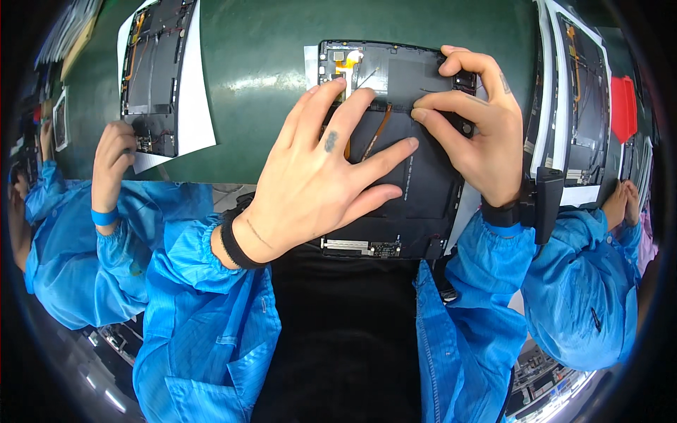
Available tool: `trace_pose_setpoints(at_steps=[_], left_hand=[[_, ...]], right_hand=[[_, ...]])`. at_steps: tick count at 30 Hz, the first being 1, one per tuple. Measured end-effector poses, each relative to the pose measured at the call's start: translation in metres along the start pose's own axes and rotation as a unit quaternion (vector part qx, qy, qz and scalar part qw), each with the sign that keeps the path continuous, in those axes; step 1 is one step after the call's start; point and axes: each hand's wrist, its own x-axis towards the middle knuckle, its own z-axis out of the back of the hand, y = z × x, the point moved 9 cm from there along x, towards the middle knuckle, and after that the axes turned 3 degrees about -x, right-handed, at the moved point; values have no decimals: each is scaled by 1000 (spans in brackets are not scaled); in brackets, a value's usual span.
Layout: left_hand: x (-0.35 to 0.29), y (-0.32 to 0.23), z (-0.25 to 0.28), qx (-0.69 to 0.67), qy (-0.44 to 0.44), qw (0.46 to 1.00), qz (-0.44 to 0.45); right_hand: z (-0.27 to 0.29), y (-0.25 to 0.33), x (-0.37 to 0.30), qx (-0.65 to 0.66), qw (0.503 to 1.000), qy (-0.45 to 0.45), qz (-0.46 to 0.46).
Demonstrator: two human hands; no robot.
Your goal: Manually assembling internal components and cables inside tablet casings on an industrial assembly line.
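An opened tablet housing (430, 204), black inside, lies in front of me at the edge of the green bench. My left hand (324, 148) spreads its fingers flat over the left and middle of it, near an orange flat cable (379, 130) and a gold-coloured flex piece (347, 63). Thumb and forefinger of my right hand (483, 116) pinch together at the middle of the housing; whatever is between them is too small to make out. The other right fingers curl at the housing's upper right edge. A small circuit board (386, 249) sits along the near edge.
Green bench (261, 42) spans the far side. Another opened tablet (151, 77) rests on white paper at left, with a co-worker's hand (113, 158) beside it. At right lie another tablet (585, 92), a red item (623, 109) and a co-worker's hands (622, 203).
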Motion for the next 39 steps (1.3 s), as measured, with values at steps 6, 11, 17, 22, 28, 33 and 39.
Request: trace_pose_setpoints(at_steps=[6, 11, 17, 22, 28, 33, 39], left_hand=[[9, -7, 12, 60, -21, 998, -8], [12, -12, 17, 107, -45, 993, -14], [8, -6, 22, 116, -64, 991, -18], [-44, 6, 52, -185, -121, 975, -24], [-108, 34, -29, -302, 105, 916, 244], [-114, 33, -64, -611, 26, 732, 301], [-100, 37, 9, -514, -43, 816, 259]], right_hand=[[8, 3, 4, 7, 999, -32, -1], [12, 4, 3, 13, 998, -56, 8], [10, 0, 3, 71, 996, -53, -3], [5, 8, 1, -9, 999, -31, -12], [7, 8, -2, -21, 998, -61, 29], [39, 26, -20, 26, 986, -152, 56], [97, 30, -111, -2, 972, -231, -41]])
